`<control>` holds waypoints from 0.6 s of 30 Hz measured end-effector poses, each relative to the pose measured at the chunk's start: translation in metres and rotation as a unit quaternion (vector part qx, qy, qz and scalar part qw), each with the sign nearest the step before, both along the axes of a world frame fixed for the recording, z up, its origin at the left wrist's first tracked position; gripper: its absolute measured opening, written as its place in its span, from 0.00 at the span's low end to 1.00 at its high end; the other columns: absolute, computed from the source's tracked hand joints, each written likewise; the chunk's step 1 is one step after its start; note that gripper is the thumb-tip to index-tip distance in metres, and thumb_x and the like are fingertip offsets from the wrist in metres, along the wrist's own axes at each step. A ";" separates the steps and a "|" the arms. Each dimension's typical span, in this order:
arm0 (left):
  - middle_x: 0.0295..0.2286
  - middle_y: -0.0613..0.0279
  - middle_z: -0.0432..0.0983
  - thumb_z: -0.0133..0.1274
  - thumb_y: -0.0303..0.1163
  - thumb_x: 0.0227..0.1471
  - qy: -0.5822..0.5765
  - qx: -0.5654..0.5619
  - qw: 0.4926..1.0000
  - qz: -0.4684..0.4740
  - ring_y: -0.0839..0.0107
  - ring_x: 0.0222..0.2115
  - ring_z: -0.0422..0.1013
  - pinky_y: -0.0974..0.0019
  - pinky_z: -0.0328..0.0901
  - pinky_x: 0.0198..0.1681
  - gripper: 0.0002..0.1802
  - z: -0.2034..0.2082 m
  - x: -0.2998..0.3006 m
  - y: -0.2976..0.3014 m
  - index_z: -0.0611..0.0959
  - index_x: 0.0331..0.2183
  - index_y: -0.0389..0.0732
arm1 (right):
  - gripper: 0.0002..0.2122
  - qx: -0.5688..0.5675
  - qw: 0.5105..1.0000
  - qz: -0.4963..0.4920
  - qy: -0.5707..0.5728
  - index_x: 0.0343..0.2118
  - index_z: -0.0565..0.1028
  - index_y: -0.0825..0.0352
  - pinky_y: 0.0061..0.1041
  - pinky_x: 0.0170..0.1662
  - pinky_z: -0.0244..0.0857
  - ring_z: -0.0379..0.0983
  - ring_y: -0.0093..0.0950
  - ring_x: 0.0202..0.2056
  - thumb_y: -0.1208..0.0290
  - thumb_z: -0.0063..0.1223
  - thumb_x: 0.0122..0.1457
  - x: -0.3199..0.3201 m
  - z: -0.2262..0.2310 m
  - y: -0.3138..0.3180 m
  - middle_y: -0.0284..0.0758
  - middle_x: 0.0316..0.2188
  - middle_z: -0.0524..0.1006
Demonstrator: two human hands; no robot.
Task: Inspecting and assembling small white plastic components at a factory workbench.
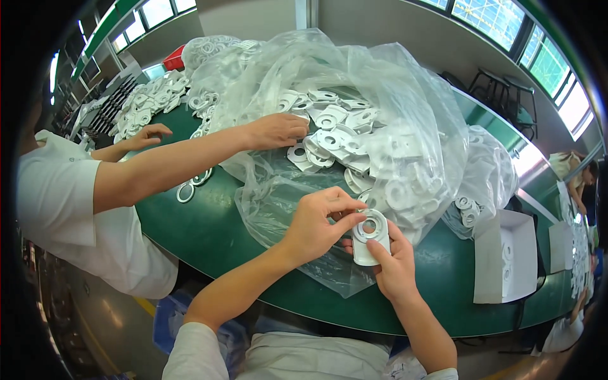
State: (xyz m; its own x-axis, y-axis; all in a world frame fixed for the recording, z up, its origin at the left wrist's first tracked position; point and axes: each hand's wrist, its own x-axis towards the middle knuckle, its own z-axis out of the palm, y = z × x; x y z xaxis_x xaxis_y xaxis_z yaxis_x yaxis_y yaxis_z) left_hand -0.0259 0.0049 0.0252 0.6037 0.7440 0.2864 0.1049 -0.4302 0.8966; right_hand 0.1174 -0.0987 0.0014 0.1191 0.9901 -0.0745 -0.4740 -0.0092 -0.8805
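Now, just right of centre frame, I'm seeing the right hand [396, 263] gripping a white plate [363, 246]; the left hand [323, 218] is touching its ring [380, 226], whether pinching I cannot tell. I'm judging it light, stiff, smooth, its long sides offering surest hold.

Showed as a white moulded collar plate [362, 246] at four o'clock from the middle of the view, face turned up toward the camera, long axis running roughly from twelve to six. Bore a raised circular collar around an open round hole at the twelve o'clock end, and ended at six in a flat, blunt tab. Was held from four o'clock in the right hand [394, 261], thumb over the face, with the left hand [323, 220] at the collar's ten-to-twelve o'clock edge.
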 end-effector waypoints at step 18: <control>0.31 0.60 0.75 0.55 0.26 0.50 -0.087 -0.113 0.987 -0.068 0.78 0.27 0.72 0.76 0.66 0.28 0.11 -0.015 0.001 0.007 0.81 0.38 0.33 | 0.20 0.003 1.000 0.000 -0.013 0.52 0.62 0.77 0.36 0.48 0.71 0.76 0.39 0.41 0.85 0.42 0.55 0.009 0.003 -0.001 0.47 0.43 0.74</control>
State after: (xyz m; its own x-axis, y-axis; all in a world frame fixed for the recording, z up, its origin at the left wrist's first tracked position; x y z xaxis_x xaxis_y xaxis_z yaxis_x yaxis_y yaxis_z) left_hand -0.0252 0.0114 0.0098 0.6584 0.7168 0.2294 -0.1035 -0.2157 0.9710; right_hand 0.1267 -0.1000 0.0048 0.1201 0.9906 -0.0658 -0.4504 -0.0047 -0.8928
